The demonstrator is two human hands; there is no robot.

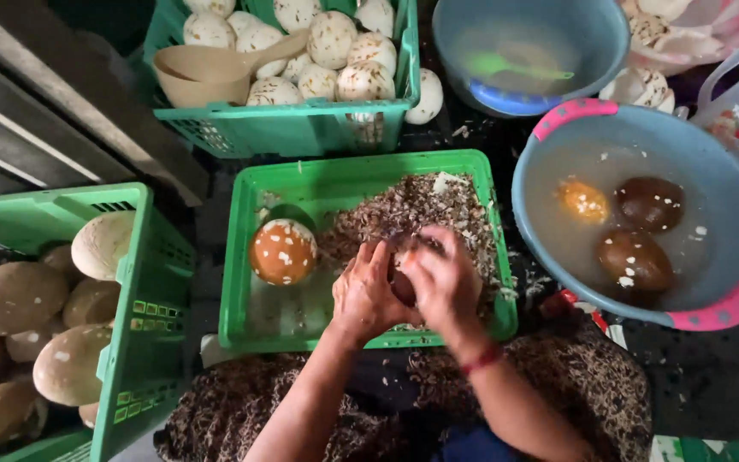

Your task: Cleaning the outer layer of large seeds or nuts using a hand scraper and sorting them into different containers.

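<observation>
While both of my hands meet over the middle green crate (241,248), I see the left hand (368,293) and the right hand (443,281) cupped together around one dark egg (404,289), of which only a sliver shows between the palms; each grip is closed on it, fingers curled tight. That egg sits above the near right part of the crate, just over a heap of husk and shell scraps (412,210) that fills the crate's right half. One orange egg (282,251), speckled with pale flecks, lies alone on the crate's left side, well apart from my hands. To the right, a blue basin with pink handles (729,214) holds cloudy water and three eggs: two dark brown ones (648,202) and one orange-yellow one (583,201). A second blue basin (592,34) stands behind it, with a green utensil lying in its water. Behind the middle crate, a second green crate (284,128) carries a heap of husk-coated pale eggs, too many overlapping to count surely, and one tan scoop (207,73). A third green crate (143,325) at my left holds at least eight brownish coated eggs. A red band circles my right wrist.
</observation>
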